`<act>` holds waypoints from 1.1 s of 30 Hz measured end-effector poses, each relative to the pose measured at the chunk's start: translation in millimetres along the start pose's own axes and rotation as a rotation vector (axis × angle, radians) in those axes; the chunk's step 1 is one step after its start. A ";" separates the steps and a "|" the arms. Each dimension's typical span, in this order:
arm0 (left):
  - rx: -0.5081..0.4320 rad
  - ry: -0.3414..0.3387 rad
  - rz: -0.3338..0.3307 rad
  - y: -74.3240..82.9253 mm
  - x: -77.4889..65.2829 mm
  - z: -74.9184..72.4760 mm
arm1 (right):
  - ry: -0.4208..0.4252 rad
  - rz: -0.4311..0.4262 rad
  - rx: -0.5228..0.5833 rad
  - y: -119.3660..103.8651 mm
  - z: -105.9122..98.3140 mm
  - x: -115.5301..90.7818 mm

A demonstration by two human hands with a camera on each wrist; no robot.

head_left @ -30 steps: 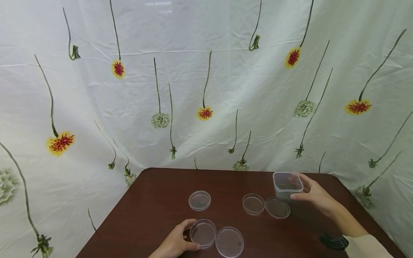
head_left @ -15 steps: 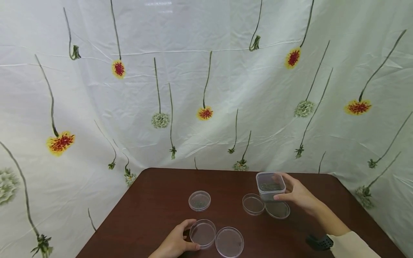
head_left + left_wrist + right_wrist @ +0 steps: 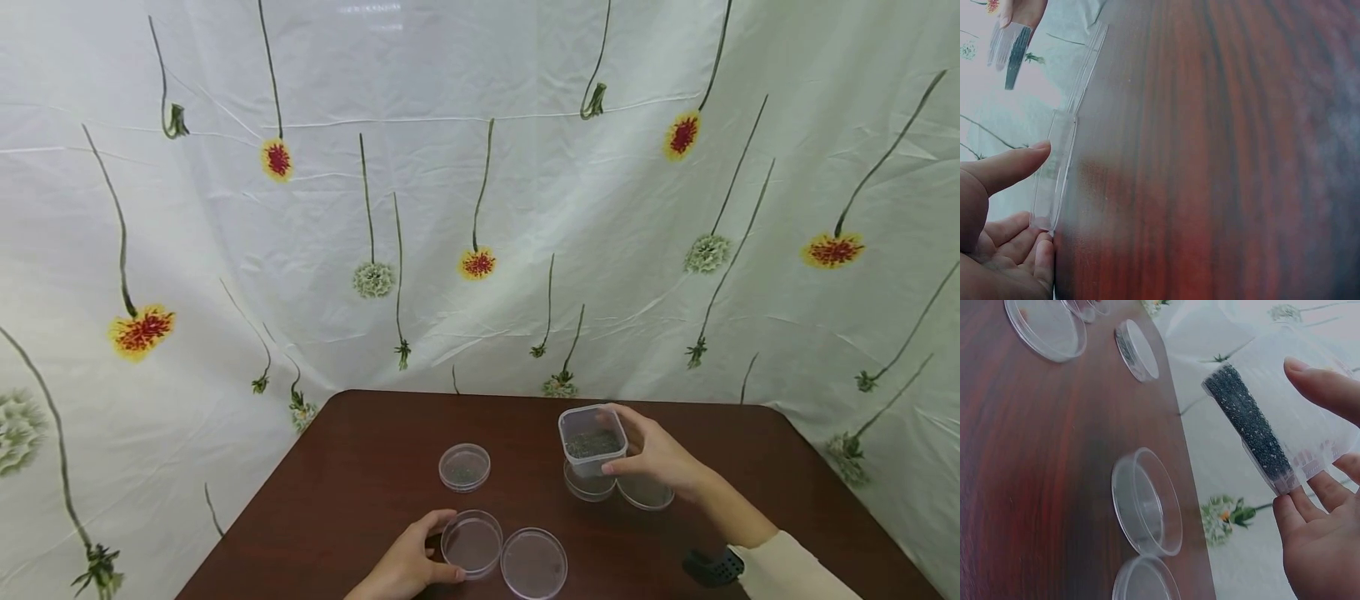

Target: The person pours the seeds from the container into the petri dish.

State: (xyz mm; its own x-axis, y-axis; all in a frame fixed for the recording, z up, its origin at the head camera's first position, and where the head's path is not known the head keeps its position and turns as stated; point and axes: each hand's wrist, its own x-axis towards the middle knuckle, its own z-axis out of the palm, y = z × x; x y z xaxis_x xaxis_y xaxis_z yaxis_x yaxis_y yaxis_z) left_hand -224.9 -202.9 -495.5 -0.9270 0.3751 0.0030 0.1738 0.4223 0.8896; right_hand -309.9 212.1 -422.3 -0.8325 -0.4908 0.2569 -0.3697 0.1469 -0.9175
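My left hand (image 3: 408,558) holds a clear petri dish (image 3: 472,543) on the table, thumb at its near side and fingers at its far side. Touching that dish on the right is a second shallow round piece (image 3: 534,563). My right hand (image 3: 656,454) grips a clear square plastic tub (image 3: 592,442) by its side, raised above the table. Small dark granules (image 3: 1250,425) form a layer over the tub's bottom. Beneath the tub, partly hidden by it, stands another petri dish (image 3: 589,490), with a round clear piece (image 3: 647,493) beside it.
A petri dish (image 3: 463,468) with a thin scatter of dark bits stands farther back on the left. The dark brown table (image 3: 360,467) ends at a white flowered cloth (image 3: 420,317) hanging behind it.
My right hand has carried the tub leftward, from above the right-hand round piece to above the petri dish beside it. My left hand and its dish have stayed in place.
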 end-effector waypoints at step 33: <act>-0.009 0.008 0.009 1.8 0.0 0.1 | -0.113 -0.167 -0.272 -0.3 92.3 32.5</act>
State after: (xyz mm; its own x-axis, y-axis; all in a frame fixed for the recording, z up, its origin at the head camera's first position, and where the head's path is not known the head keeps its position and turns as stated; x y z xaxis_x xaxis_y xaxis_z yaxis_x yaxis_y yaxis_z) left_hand -224.5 -202.0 -493.9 -0.9282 0.3719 0.0146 0.1789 0.4115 0.8937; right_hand -298.8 116.9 -441.7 -0.7055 -0.6176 0.3476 -0.6067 0.2727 -0.7467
